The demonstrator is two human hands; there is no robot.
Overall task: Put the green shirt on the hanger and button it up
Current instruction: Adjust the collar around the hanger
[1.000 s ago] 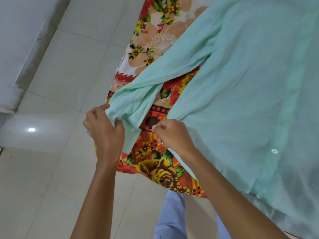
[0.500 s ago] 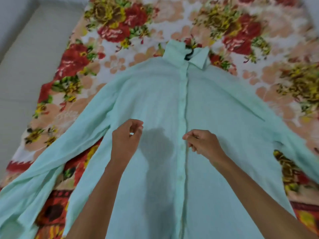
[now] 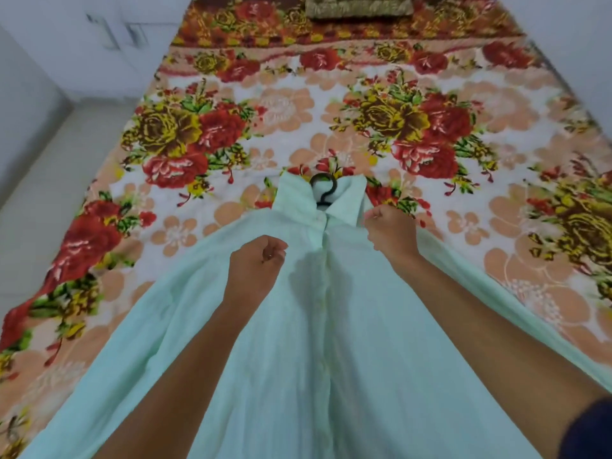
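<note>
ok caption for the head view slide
Green shirt on a black hanger, laid on a floral bedsheet, both hands near the collar.

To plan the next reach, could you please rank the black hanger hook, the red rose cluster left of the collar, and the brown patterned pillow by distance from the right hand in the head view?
1. Black hanger hook, at the collar, left of the right hand.
2. Red rose cluster, farther left on the bedspread.
3. Brown patterned pillow, at the bed's far end.
</note>
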